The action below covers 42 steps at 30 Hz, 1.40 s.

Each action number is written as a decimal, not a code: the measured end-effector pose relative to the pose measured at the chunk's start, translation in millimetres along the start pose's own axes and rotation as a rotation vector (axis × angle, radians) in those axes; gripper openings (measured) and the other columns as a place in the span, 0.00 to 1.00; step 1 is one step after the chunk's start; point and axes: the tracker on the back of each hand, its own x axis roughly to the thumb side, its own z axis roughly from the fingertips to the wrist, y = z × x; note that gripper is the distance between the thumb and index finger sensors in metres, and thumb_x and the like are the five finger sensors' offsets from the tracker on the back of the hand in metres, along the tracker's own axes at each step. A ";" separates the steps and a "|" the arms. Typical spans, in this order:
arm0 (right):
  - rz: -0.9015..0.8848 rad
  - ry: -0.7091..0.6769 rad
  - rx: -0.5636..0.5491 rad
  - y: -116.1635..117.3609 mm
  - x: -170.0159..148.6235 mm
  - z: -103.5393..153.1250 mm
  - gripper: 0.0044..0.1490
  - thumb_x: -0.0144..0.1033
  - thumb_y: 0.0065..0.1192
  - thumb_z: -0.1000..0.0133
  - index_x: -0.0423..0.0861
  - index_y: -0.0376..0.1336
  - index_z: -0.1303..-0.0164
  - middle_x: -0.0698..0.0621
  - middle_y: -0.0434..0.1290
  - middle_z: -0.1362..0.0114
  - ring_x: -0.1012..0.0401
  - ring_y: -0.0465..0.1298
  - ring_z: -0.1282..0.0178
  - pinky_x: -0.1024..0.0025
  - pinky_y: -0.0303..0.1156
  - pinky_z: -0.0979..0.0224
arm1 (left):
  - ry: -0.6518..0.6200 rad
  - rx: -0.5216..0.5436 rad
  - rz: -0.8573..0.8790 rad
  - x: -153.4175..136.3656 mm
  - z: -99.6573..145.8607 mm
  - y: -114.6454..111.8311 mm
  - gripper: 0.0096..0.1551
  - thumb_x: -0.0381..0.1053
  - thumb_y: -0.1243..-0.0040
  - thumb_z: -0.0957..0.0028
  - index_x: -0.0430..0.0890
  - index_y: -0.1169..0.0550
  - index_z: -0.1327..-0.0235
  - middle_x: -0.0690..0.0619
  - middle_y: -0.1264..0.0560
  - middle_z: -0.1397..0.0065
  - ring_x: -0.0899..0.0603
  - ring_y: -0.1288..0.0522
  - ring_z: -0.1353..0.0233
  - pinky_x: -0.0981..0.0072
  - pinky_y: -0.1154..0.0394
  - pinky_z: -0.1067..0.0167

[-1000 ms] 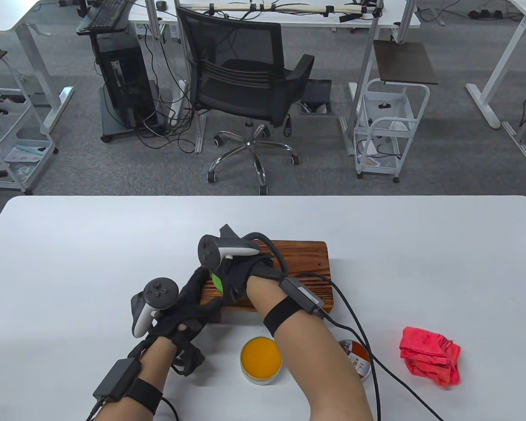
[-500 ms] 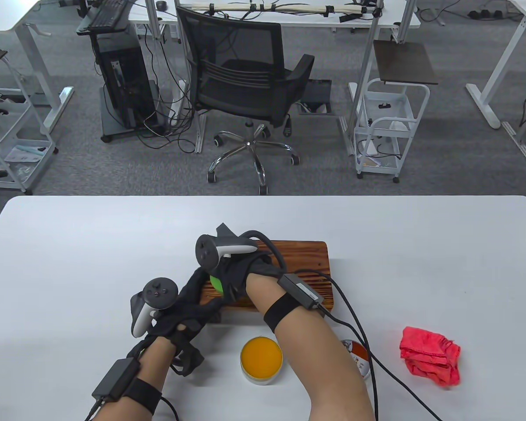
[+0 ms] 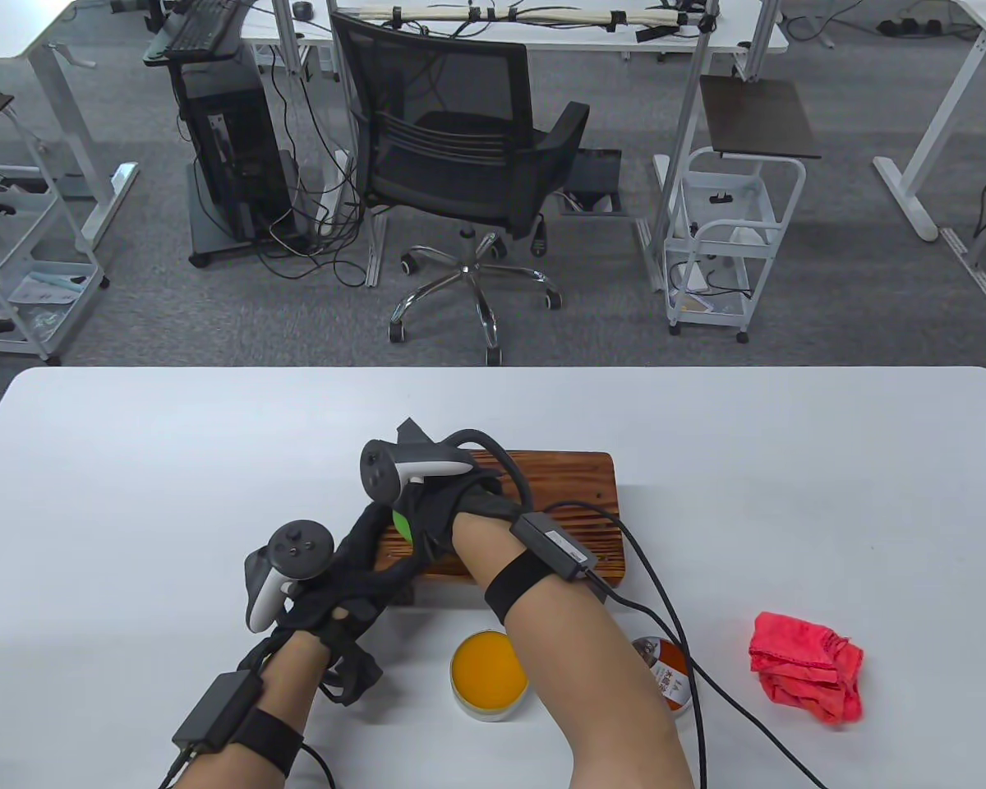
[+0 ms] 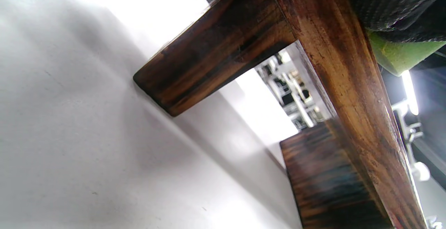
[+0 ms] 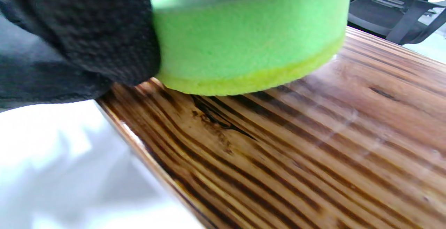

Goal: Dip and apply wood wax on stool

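One stool (image 3: 575,493); one green sponge (image 5: 251,40); one open wax tin (image 3: 490,675); one lid (image 3: 670,674); one red cloth (image 3: 805,667); two gloved hands, left (image 3: 361,567), right (image 3: 444,509).

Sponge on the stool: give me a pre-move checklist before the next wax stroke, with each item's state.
1. Sponge in the right hand: ok, gloved fingers grip its side.
2. Sponge on the stool top: ok, its yellow underside meets the wood near the left end.
3. Stool steadied: ok, the left hand rests at its front left corner.
4. Wax tin open for the next dip: ok, orange wax shows, in front of the stool.
5. Wax left on the sponge: cannot tell, its underside is hidden.
6. Right-hand cable off the wax: ok, it trails right, over the lid.
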 end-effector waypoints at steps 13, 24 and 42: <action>-0.003 0.030 -0.100 17.7 -29.4 67.6 0.66 0.65 0.76 0.55 0.55 0.45 0.15 0.41 0.46 0.10 0.35 0.54 0.18 0.37 0.62 0.21 | 0.028 0.005 -0.061 9.0 4.5 0.4 0.62 0.79 0.40 0.49 0.67 0.63 0.17 0.36 0.56 0.09 0.20 0.58 0.17 0.12 0.65 0.36; -0.075 -0.005 -0.126 46.2 -43.7 152.8 0.67 0.66 0.77 0.55 0.52 0.46 0.15 0.38 0.47 0.11 0.33 0.56 0.19 0.37 0.64 0.23 | -0.025 -0.016 -0.240 38.6 50.4 5.4 0.64 0.80 0.43 0.48 0.61 0.65 0.17 0.33 0.61 0.11 0.19 0.60 0.18 0.13 0.64 0.36; 0.021 -0.090 -0.017 112.1 3.6 170.6 0.67 0.68 0.77 0.56 0.49 0.47 0.15 0.38 0.50 0.11 0.34 0.59 0.21 0.39 0.67 0.25 | -0.124 -0.156 -0.456 34.4 96.8 -58.5 0.66 0.81 0.41 0.49 0.56 0.63 0.15 0.32 0.57 0.12 0.21 0.54 0.19 0.13 0.60 0.35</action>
